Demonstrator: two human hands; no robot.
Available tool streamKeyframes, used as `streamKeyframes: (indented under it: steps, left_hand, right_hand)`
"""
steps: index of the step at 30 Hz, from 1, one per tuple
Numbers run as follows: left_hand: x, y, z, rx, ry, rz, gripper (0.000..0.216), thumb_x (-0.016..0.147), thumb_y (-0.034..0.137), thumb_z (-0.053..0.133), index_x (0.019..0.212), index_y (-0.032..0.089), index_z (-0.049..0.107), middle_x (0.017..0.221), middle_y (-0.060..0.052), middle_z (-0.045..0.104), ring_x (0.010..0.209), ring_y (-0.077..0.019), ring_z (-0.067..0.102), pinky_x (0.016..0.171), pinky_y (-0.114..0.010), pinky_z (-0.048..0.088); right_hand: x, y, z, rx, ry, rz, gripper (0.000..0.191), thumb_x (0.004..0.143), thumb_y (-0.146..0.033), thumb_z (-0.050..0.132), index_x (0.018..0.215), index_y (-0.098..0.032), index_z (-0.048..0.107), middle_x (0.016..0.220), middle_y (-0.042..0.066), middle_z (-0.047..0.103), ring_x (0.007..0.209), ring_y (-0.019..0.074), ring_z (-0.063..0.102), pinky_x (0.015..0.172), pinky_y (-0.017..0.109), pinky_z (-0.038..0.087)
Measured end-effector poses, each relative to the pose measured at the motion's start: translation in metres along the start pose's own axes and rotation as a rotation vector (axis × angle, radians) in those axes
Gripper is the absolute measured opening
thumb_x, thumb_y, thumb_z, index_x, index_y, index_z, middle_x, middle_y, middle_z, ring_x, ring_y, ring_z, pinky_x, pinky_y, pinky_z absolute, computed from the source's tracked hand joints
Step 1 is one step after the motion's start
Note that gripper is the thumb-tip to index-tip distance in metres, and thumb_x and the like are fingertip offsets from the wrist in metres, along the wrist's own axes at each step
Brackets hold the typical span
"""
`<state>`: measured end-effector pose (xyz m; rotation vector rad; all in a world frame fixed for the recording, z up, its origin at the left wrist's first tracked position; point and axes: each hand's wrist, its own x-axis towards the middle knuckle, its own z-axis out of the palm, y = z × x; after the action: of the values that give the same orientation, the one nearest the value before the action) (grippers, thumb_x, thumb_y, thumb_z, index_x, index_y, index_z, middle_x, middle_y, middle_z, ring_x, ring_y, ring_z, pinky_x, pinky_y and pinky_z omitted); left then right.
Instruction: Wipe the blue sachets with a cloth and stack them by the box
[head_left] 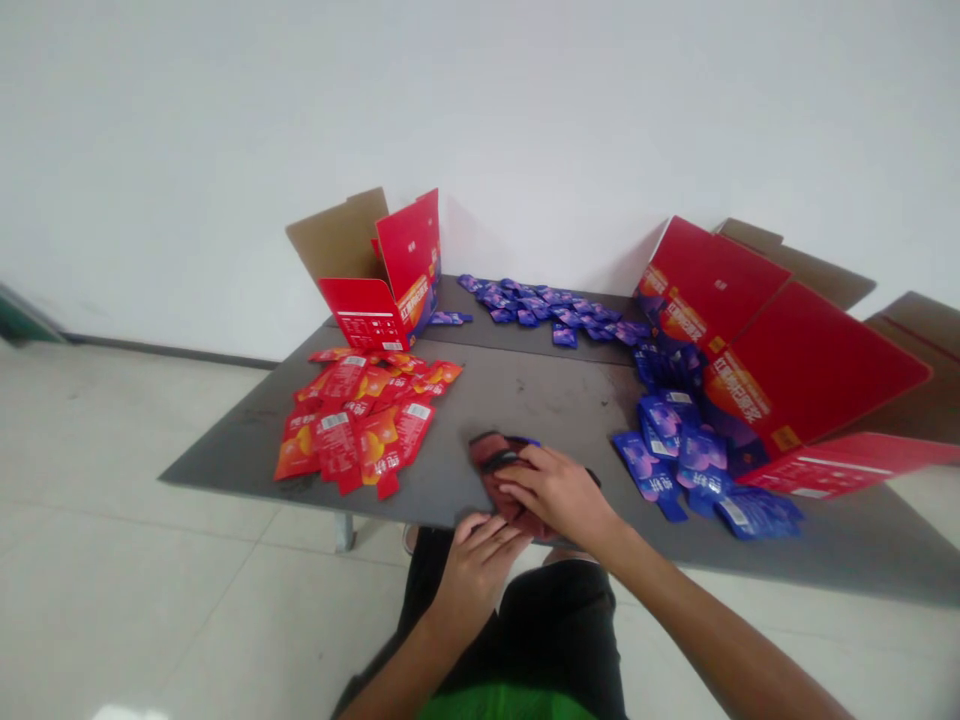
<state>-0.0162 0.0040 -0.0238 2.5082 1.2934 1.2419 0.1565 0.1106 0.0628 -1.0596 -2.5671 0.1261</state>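
A crumpled dark red cloth-like pouch (pixel 491 450) with black edging lies at the front edge of the table. My right hand (pixel 562 495) is closed on its upper part, fingers bent over the black edging. My left hand (pixel 484 565) pinches its lower edge at the table's rim, its fingers pressed together. A small bit of blue shows just behind the right fingers; what it belongs to is hidden. To the left lies a pile of red-orange sachets (pixel 360 420). On the right, blue-purple sachets (pixel 686 450) lie heaped.
An open red carton (pixel 375 310) stands at the back left of the grey table (pixel 525 385). Two more open red cartons (pixel 817 360) lean at the right, beside the blue sachets. A row of blue-purple sachets (pixel 540 302) runs along the back near the white wall (pixel 525 120).
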Motion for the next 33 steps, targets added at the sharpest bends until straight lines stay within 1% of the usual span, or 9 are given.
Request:
streamKeyframes:
  steps: [3, 7, 10, 14, 17, 21, 24, 28, 33]
  left_hand:
    - [-0.001, 0.0, -0.001, -0.015, -0.018, 0.006, 0.033, 0.11, 0.018, 0.041, 0.128, 0.023, 0.068, 0.124, -0.004, 0.076, 0.121, -0.0193, 0.068, 0.102, -0.038, 0.043]
    - [0.001, 0.0, -0.005, -0.008, -0.03, 0.016, 0.033, 0.11, 0.017, 0.041, 0.13, 0.023, 0.067, 0.13, -0.005, 0.073, 0.128, -0.0199, 0.065, 0.103, -0.038, 0.043]
    - [0.001, 0.001, -0.004, -0.018, -0.01, 0.016, 0.032, 0.109, 0.017, 0.043, 0.129, 0.023, 0.068, 0.129, -0.004, 0.074, 0.126, -0.0194, 0.066, 0.103, -0.038, 0.043]
    - [-0.001, 0.002, 0.0, -0.035, 0.051, 0.004, 0.031, 0.108, 0.015, 0.044, 0.125, 0.022, 0.069, 0.121, -0.004, 0.077, 0.117, -0.0186, 0.07, 0.105, -0.037, 0.04]
    - [-0.001, 0.003, -0.001, -0.033, 0.055, -0.002, 0.03, 0.108, 0.014, 0.045, 0.124, 0.022, 0.069, 0.123, -0.004, 0.077, 0.12, -0.0186, 0.069, 0.105, -0.037, 0.04]
    - [0.001, 0.002, -0.005, -0.023, 0.014, -0.001, 0.031, 0.108, 0.015, 0.045, 0.126, 0.023, 0.068, 0.127, -0.003, 0.075, 0.125, -0.0183, 0.067, 0.102, -0.037, 0.043]
    - [0.0, 0.002, -0.005, -0.027, -0.005, -0.011, 0.032, 0.108, 0.016, 0.044, 0.127, 0.023, 0.069, 0.128, -0.004, 0.074, 0.125, -0.0188, 0.066, 0.103, -0.037, 0.044]
    - [-0.002, 0.002, -0.002, -0.036, 0.012, -0.024, 0.032, 0.107, 0.014, 0.044, 0.125, 0.023, 0.07, 0.122, -0.004, 0.077, 0.119, -0.0191, 0.07, 0.104, -0.037, 0.043]
    - [0.001, 0.002, -0.004, -0.042, 0.005, -0.008, 0.031, 0.108, 0.013, 0.044, 0.125, 0.023, 0.068, 0.128, -0.003, 0.074, 0.124, -0.0184, 0.067, 0.103, -0.036, 0.042]
  right_hand:
    - [0.01, 0.011, 0.01, -0.027, -0.005, 0.052, 0.025, 0.103, -0.04, 0.058, 0.119, -0.034, 0.076, 0.109, 0.004, 0.072, 0.1, 0.0182, 0.067, 0.089, 0.03, 0.052]
    - [0.042, 0.043, -0.002, -0.119, 0.046, 0.182, 0.026, 0.103, -0.036, 0.058, 0.116, -0.029, 0.079, 0.102, 0.008, 0.07, 0.096, 0.0219, 0.066, 0.087, 0.033, 0.052]
    - [0.033, 0.031, -0.012, -0.125, 0.086, 0.177, 0.031, 0.106, -0.039, 0.051, 0.123, -0.03, 0.076, 0.108, 0.009, 0.069, 0.101, 0.0233, 0.064, 0.089, 0.035, 0.051]
    - [0.001, -0.001, 0.002, -0.051, -0.002, 0.046, 0.028, 0.105, -0.043, 0.052, 0.12, -0.036, 0.075, 0.108, 0.005, 0.069, 0.097, 0.0187, 0.065, 0.085, 0.03, 0.051]
    - [0.012, 0.011, 0.014, -0.061, -0.019, 0.105, 0.025, 0.103, -0.041, 0.058, 0.12, -0.036, 0.076, 0.108, 0.003, 0.07, 0.099, 0.0176, 0.065, 0.087, 0.027, 0.052]
    - [0.046, 0.046, 0.002, -0.125, 0.05, 0.228, 0.026, 0.103, -0.037, 0.058, 0.118, -0.03, 0.078, 0.103, 0.008, 0.069, 0.097, 0.0226, 0.066, 0.083, 0.032, 0.052]
    - [0.036, 0.035, -0.009, -0.116, 0.103, 0.218, 0.031, 0.105, -0.04, 0.052, 0.123, -0.03, 0.075, 0.108, 0.009, 0.068, 0.101, 0.0227, 0.065, 0.086, 0.033, 0.051]
    - [0.0, 0.0, 0.002, -0.036, 0.034, 0.092, 0.027, 0.104, -0.04, 0.055, 0.12, -0.035, 0.076, 0.106, 0.005, 0.069, 0.097, 0.0201, 0.065, 0.083, 0.031, 0.052]
    - [0.025, 0.027, 0.015, -0.079, 0.013, 0.217, 0.024, 0.101, -0.037, 0.061, 0.119, -0.034, 0.077, 0.105, 0.006, 0.07, 0.099, 0.0208, 0.066, 0.083, 0.03, 0.052]
